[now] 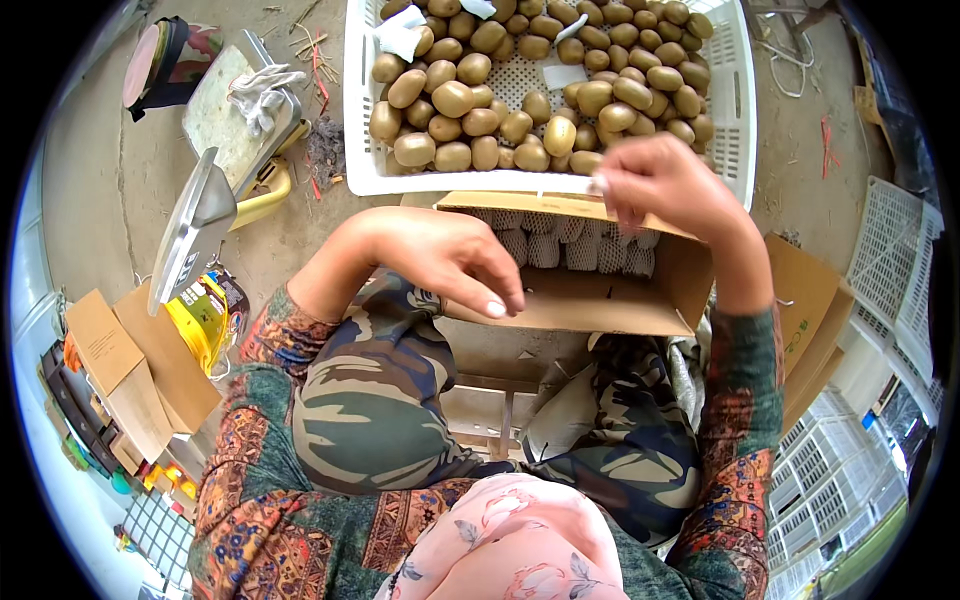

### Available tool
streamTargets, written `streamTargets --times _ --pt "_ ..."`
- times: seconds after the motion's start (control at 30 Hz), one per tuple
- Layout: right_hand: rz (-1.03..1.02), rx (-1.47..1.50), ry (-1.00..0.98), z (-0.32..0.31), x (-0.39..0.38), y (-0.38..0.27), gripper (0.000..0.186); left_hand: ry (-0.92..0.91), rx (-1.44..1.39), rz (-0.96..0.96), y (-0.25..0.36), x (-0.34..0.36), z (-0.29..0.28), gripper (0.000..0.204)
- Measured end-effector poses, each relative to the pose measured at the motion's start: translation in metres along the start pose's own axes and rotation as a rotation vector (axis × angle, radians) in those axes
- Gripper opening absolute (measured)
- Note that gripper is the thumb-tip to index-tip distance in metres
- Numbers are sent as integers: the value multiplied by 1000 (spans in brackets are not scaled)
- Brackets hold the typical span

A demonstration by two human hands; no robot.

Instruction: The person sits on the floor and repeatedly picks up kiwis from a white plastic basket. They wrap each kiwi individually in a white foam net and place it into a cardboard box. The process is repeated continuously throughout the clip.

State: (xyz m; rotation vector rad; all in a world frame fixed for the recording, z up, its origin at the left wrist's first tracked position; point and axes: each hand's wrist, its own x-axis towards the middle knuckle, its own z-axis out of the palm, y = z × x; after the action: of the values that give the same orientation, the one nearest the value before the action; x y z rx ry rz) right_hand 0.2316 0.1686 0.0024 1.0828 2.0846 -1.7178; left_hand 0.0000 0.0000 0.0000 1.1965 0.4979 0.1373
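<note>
A cardboard box (590, 300) stands in front of my knees, its top open. Inside, along the far side, sit several pieces wrapped in white foam net sleeves (580, 248); the nearer part shows bare cardboard. My left hand (450, 260) hangs over the box's left end, fingers loosely bent and thumb apart, with nothing visible in it. Above the far flap and the crate's near rim is my right hand (670, 185). Its fingers curl downward and are blurred, so what they hold, if anything, is hidden. Beyond the box, a white plastic crate (450, 184) holds many brown kiwifruit (453, 98).
White paper scraps (566, 76) lie among the fruit. On the left stand a scale (190, 230) with white gloves (264, 97) on its tray, and a round padded stool (150, 65). Folded cardboard (800, 310) and white crates (895, 260) are at the right.
</note>
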Motion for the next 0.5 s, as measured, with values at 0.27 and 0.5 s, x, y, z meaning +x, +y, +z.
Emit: streamTargets --times 0.27,0.5 --pt "221 -649 141 53 152 69 62 379 -425 160 -24 -49 -48 34" --pt "367 247 45 29 107 57 52 1062 -174 -97 -74 -38 -92 28"
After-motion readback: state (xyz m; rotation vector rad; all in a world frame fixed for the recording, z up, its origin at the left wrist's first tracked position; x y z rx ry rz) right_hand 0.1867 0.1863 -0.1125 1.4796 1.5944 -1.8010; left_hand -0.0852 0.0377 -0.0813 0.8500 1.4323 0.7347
